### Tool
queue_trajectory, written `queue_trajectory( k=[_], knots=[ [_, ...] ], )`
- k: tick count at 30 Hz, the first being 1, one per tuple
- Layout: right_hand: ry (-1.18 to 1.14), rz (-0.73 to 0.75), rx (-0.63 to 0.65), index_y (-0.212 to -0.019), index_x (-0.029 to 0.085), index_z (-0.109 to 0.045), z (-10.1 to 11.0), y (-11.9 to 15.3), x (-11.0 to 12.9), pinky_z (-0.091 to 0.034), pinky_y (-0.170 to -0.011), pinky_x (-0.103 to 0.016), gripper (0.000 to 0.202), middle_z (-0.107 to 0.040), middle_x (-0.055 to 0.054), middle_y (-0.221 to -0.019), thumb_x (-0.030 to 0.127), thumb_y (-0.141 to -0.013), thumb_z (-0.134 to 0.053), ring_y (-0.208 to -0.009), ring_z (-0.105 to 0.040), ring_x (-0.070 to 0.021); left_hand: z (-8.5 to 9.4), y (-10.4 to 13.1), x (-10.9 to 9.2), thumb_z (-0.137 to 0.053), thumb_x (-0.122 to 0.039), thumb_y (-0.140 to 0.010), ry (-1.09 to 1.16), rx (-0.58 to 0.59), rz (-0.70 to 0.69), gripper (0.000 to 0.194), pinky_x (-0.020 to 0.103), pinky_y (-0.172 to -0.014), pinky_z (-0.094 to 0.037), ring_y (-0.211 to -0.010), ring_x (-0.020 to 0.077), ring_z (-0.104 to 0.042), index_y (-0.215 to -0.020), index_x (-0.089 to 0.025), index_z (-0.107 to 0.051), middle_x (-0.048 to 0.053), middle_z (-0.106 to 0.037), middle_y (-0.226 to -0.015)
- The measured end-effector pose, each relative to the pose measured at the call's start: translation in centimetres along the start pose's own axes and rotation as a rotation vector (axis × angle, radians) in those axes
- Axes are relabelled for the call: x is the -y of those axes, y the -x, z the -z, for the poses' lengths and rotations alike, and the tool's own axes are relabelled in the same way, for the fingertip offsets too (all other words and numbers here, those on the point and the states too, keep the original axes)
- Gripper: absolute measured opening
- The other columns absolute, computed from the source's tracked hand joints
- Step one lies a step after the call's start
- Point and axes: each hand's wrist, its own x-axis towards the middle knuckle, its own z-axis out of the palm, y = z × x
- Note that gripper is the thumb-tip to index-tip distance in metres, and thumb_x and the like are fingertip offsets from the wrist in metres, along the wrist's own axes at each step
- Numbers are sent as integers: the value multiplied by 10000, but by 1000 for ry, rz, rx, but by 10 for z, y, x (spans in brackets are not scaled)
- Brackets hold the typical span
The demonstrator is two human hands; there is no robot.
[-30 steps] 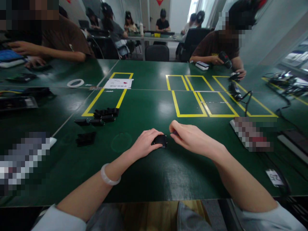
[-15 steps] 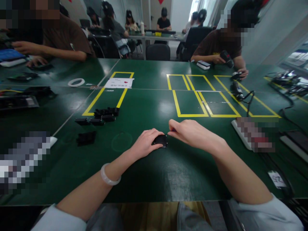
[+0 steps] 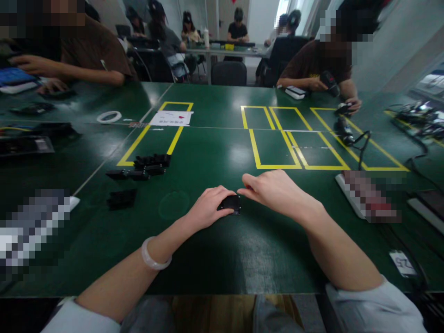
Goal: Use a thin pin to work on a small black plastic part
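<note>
My left hand [image 3: 210,206] grips a small black plastic part [image 3: 231,203] against the green table, thumb on the near side and fingers on the far side. Small shiny spots show at the part's right edge. Just to the right, my right hand [image 3: 268,189] is closed, its thumb and index finger pinched close to that edge. Whatever the pinch may hold is too small or hidden to make out. Several similar black parts [image 3: 149,166] lie in a group to the left, with one more black part [image 3: 121,199] nearer to me.
Yellow tape outlines [image 3: 277,165] mark the table, and a paper label [image 3: 172,118] lies on the left one. A tape roll [image 3: 109,117] sits farther left. Blurred-out devices lie on both sides. Across the table, a person at right holds a power drill [image 3: 329,83]; another works at left.
My right hand has shifted slightly left, closer to the black part's edge. My left hand still holds the part in place. The view has moved a little.
</note>
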Motion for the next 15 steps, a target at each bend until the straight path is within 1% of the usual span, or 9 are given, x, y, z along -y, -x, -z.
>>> queue_trajectory(
  k=[2,4,6,8,11,13,15],
  knots=[
    [-118,48,6,-1020,185,-480,1,2,-1,-221,-536,-253,197,-664,-35,-796,354,-956,-401,-668,-602,-151,0,0,0,-601,-393,-884,2,1,-2,340,390,-936,-410,-1083,242,-556,-1176,-228,-547,59,-603,-1122],
    [-173,79,34,-1020,188,-471,1,4,-3,-240,-545,-247,160,-660,-24,-793,314,-954,-397,-663,-595,-142,0,0,-1,-604,-378,-884,5,1,-1,339,386,-941,-407,-1096,239,-552,-1183,-231,-540,56,-600,-1135],
    [-130,71,48,-987,187,-486,1,4,-3,-225,-535,-254,178,-651,-21,-737,332,-963,-386,-623,-585,-145,1,0,-1,-609,-369,-883,3,0,1,333,381,-935,-408,-1090,234,-554,-1179,-230,-542,50,-603,-1128],
    [-35,40,40,-962,183,-508,1,3,-2,-190,-521,-266,238,-643,-29,-687,386,-966,-384,-594,-581,-157,1,0,-2,-611,-371,-881,-4,-1,4,327,379,-927,-411,-1078,232,-558,-1169,-228,-550,47,-604,-1115],
    [45,1,29,-920,184,-527,2,0,0,-152,-514,-277,318,-637,-38,-662,454,-964,-367,-581,-581,-167,1,0,-2,-603,-376,-885,-9,-1,7,330,382,-925,-414,-1069,232,-559,-1178,-231,-551,48,-604,-1106],
    [-16,15,24,-932,186,-514,2,0,0,-170,-517,-270,288,-646,-35,-711,432,-966,-368,-605,-582,-157,1,0,-2,-605,-378,-883,-8,-2,9,340,386,-927,-413,-1073,234,-557,-1183,-229,-547,50,-603,-1111],
    [-131,59,27,-968,189,-488,3,2,-1,-211,-531,-255,203,-651,-27,-777,361,-964,-381,-643,-580,-142,1,0,-2,-607,-381,-880,-8,-3,10,346,389,-930,-413,-1082,237,-554,-1183,-227,-543,53,-600,-1122]
  ],
)
